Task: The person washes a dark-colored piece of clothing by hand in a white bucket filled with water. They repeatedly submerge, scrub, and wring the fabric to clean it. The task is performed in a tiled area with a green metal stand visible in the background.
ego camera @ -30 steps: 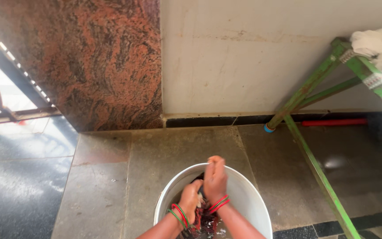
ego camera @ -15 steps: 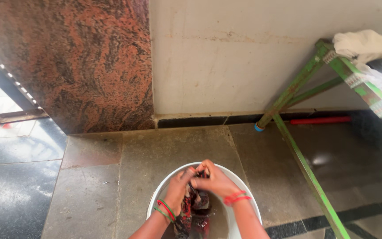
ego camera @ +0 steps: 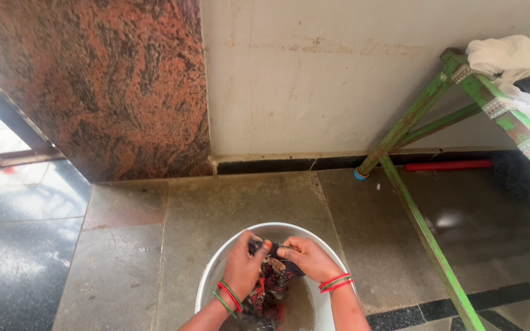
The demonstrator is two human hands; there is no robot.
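A white plastic bucket point(ego camera: 213, 276) stands on the stone floor at the bottom middle, holding murky water. Over it my left hand point(ego camera: 243, 263) and my right hand point(ego camera: 308, 257) both grip a dark patterned wet cloth point(ego camera: 271, 279), pressed close together with the fabric bunched between them. The cloth hangs down into the bucket. Red and green bangles sit on both wrists. The lower part of the bucket is cut off by the frame's edge.
A green metal stand point(ego camera: 421, 227) leans at the right with white cloths point(ego camera: 510, 58) draped on top. A red pipe point(ego camera: 449, 165) lies along the wall base. A red granite wall panel point(ego camera: 93, 86) stands at left, a pale wall behind.
My hands have dropped lower into the bucket and spread apart slightly along the cloth. The view has shifted a little to the left.
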